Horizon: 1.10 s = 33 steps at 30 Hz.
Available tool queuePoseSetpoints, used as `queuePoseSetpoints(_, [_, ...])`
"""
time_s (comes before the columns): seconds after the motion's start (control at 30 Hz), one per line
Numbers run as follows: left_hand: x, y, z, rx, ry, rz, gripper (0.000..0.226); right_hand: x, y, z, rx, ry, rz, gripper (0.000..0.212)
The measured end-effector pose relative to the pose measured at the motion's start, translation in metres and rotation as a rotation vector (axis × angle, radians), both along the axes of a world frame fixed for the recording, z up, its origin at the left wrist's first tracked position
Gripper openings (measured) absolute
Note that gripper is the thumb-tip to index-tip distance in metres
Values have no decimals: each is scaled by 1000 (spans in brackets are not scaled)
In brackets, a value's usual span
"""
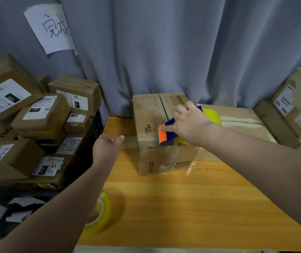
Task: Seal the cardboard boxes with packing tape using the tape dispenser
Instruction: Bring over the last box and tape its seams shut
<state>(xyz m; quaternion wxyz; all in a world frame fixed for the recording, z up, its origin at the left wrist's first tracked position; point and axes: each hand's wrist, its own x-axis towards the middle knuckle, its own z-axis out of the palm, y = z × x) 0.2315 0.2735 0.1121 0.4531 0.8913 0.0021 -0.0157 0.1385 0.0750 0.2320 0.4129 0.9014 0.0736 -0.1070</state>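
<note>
Tautness matters: right hand (190, 123) grips the tape dispenser (166, 135) on the cardboard box (148, 114) at twelve o'clock on the table (182, 207), left hand (106, 150) pinches the tape end (128, 143) out at nine, so lay it flat.

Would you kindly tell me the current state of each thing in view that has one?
Cardboard box: flaps closed, standing on the table.
Tape dispenser: gripped by the right hand, resting on the box's top front edge.
Tape strip: drawn out leftward from the dispenser to the left hand, which holds its end.
Spare tape roll: lying on the table, partly behind the left forearm.
Labelled parcels: closed, piled at left.
</note>
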Motion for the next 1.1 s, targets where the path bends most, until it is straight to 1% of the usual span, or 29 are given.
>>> queuePoseSetpoints(0.2, [2,2,-8,-16,7,15,35,5,3,-5,19,15,-5,66])
queuePoseSetpoints(0.33, [1,-3,-21,18,80,1,40,8,5,-7,8,32,-20,70])
queuePoseSetpoints(0.43, [0,-12,-35,-29,225,6,43,8,6,-6,8,34,-22,70])
queuePoseSetpoints(0.5, [-3,-22,-40,-149,355,35,40,7,5,-7,15,33,-22,69])
queuePoseSetpoints(0.6, [-4,-36,-44,-283,546,86,49,7,4,-9,26,33,-21,66])
queuePoseSetpoints(0.63, [-3,-39,-46,-312,604,81,47,7,4,-10,29,28,-22,66])
queuePoseSetpoints(0.7, [0,-39,-51,-327,727,64,41,8,4,-12,31,23,-22,64])
queuePoseSetpoints(0.73, [0,-38,-52,-305,767,53,44,9,3,-12,33,23,-21,63])
queuePoseSetpoints(0.8, [1,-38,-53,-267,792,36,48,10,3,-13,34,24,-22,65])
queuePoseSetpoints(0.93, [4,-39,-52,-214,815,-17,47,11,4,-12,26,28,-34,68])
queuePoseSetpoints(1.0, [4,-38,-50,-188,780,-45,47,11,4,-12,32,28,-33,67])
queuePoseSetpoints(1.1, [6,-40,-48,-226,662,-30,62,10,4,-12,47,28,-27,67])
